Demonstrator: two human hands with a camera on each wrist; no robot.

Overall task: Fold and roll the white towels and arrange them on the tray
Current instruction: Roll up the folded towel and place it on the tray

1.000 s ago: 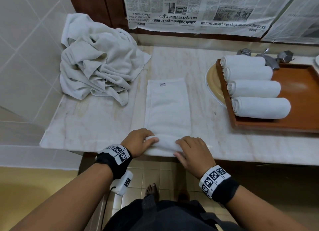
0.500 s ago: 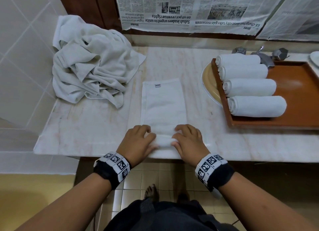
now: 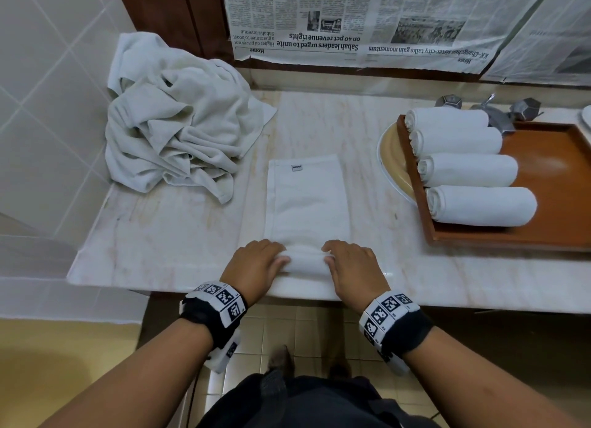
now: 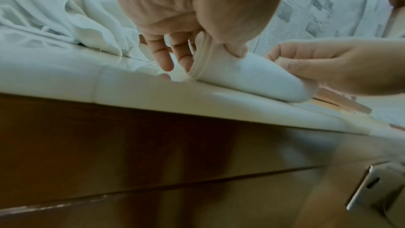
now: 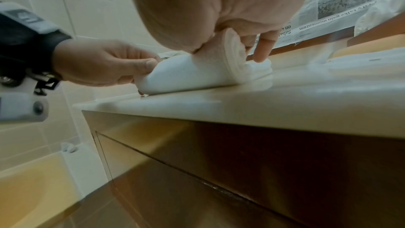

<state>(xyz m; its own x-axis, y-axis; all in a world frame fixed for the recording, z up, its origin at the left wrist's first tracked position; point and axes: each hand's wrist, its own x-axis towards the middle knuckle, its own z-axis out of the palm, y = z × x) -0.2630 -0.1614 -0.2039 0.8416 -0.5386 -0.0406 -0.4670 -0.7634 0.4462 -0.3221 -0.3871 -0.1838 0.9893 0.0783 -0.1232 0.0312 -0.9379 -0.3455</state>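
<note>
A folded white towel lies lengthwise on the marble counter, its near end wound into a short roll. My left hand grips the roll's left end, thumb on top and fingers behind. My right hand grips the right end the same way. A brown wooden tray at the right holds several rolled white towels side by side.
A crumpled heap of white towels sits at the counter's back left by the tiled wall. The tray rests partly over a cream basin, with metal taps behind. Newspaper covers the wall behind.
Both hands have moved away from me along the towel, and the roll at the near end has grown thicker. The flat part has become shorter.
</note>
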